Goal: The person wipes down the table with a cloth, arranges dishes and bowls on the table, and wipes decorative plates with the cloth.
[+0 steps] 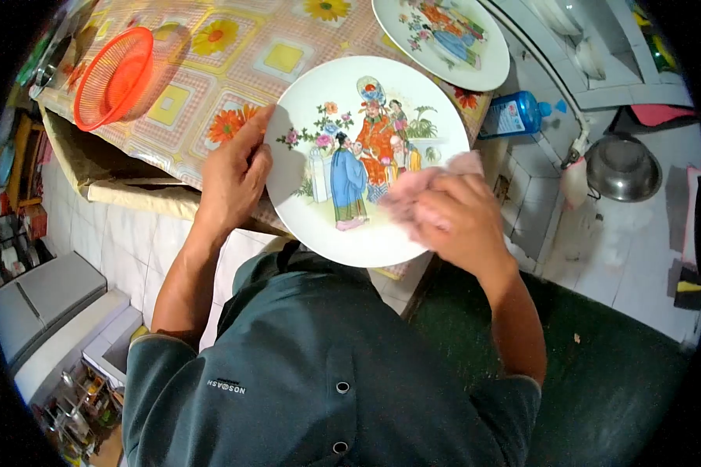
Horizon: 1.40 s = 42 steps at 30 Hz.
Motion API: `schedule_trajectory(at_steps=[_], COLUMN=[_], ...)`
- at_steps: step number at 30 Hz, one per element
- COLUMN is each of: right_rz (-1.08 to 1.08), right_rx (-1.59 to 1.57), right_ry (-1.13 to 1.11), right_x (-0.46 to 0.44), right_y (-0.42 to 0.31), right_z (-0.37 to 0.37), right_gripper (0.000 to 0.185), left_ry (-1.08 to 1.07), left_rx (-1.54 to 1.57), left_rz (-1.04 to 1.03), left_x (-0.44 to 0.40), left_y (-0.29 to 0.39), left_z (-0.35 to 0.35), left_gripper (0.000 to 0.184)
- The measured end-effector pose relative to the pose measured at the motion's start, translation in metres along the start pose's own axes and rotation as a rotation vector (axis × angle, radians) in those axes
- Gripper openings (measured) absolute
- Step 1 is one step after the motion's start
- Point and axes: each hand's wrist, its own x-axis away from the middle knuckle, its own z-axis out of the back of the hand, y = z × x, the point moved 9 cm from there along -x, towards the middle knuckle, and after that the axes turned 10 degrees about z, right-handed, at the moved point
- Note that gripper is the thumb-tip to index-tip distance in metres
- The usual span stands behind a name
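A large round white plate (304, 101), painted with robed figures and flowers, is tilted up in front of me at the table edge. My left hand (240, 173) grips its left rim, thumb and fingers closed around the edge. A pink cloth (413, 191) is bunched in my right hand (461, 218), which presses it against the lower right of the plate's face. Part of the painting there is hidden behind the cloth. Beyond it, a second plate (444, 68) with a similar painting lies at the table's far right corner.
A flower-patterned cloth covers the table (280, 58). On its left part sits an orange plastic basket (115, 78). At the right stand a blue bottle (512, 115) and, lower down, a metal bowl (623, 167). A grey cabinet (47, 300) is at the left.
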Motion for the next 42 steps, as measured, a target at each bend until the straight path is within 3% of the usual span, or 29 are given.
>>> schedule_trajectory(at_steps=[1,4,6,9,11,12,15,16,18,21,22,24,26,27,28,30,31,33,34,36,38,42], right_rz=[-0.041,0.013,0.151,-0.015,-0.292,-0.286,0.027,0.090,0.025,-0.196,-0.363,-0.200,-0.028,0.099,0.100,-0.115,-0.244,-0.279,-0.288,0.031,0.067,-0.401], right_rx=[0.054,-0.023,-0.106,-0.076,-0.022,-0.015,-0.246,-0.196,-0.097,-0.142,-0.158,-0.180,-0.427,-0.270,-0.270,-0.103,-0.078,-0.182,-0.177,-0.151,-0.315,0.014], right_ry=[0.034,0.166,0.042,0.123,0.149,0.158,0.135,0.131,-0.001,0.320,0.343,0.331,0.250,0.332,0.334,0.251,0.328,0.413,0.358,0.298,0.219,0.308], right_x=[0.000,-0.017,-0.018,-0.019,-0.013,-0.016,-0.049,-0.051,-0.056,-0.063,-0.059,-0.081,-0.105,-0.106,-0.108,-0.113,-0.113,-0.120,-0.122,-0.127,-0.129,-0.113], right_y=[0.009,-0.016,-0.034,0.001,0.036,0.031,-0.027,-0.035,-0.024,0.037,0.057,0.031,-0.008,-0.031,-0.028,0.005,0.035,0.052,0.045,-0.011,-0.022,0.046], right_z=[0.008,0.004,-0.019,-0.005,0.011,0.011,-0.013,-0.021,-0.026,-0.005,-0.006,-0.012,-0.022,-0.012,-0.011,-0.018,-0.017,-0.015,-0.018,-0.017,-0.026,-0.005], right_gripper=[0.025,0.016,0.014,0.014,0.020,0.020,0.021,0.021,0.016,0.018,0.022,0.021,0.021,0.020,0.020,0.019,0.018,0.018,0.018,0.016,0.018,0.023], left_ry=[0.056,0.147,0.142,0.141,0.151,0.166,0.161,0.143,0.156,0.169,0.167,0.166,0.151,0.117,0.118,0.156,0.169,0.117,0.162,0.123,0.137,0.200], left_rx=[-0.023,-0.053,-0.119,-0.128,-0.139,-0.131,-0.138,-0.149,-0.158,-0.139,-0.153,-0.168,-0.182,-0.169,-0.171,-0.106,-0.104,-0.139,-0.140,-0.168,-0.162,-0.217], left_rz=[-0.025,-0.103,-0.051,-0.034,-0.059,-0.068,-0.064,-0.043,-0.068,-0.127,-0.134,-0.151,-0.127,-0.070,-0.072,-0.141,-0.138,-0.064,-0.139,-0.070,-0.102,-0.200], left_x=[0.000,0.002,0.002,0.002,0.003,0.003,0.005,0.005,0.004,0.006,0.006,0.006,0.006,0.005,0.004,0.006,0.006,0.004,0.005,0.004,0.003,0.007], left_y=[-0.002,0.004,0.008,0.007,0.008,0.009,0.012,0.012,0.012,0.014,0.013,0.018,0.020,0.017,0.016,0.016,0.015,0.009,0.011,0.011,0.012,0.016], left_z=[0.002,0.006,0.006,0.006,0.004,0.005,0.006,0.005,0.004,0.005,0.005,0.006,0.005,0.005,0.004,0.006,0.008,0.006,0.007,0.007,0.007,0.011], left_gripper=[0.046,0.047,0.047,0.047,0.047,0.047,0.048,0.048,0.049,0.052,0.053,0.054,0.054,0.053,0.053,0.053,0.053,0.054,0.055,0.055,0.055,0.055])
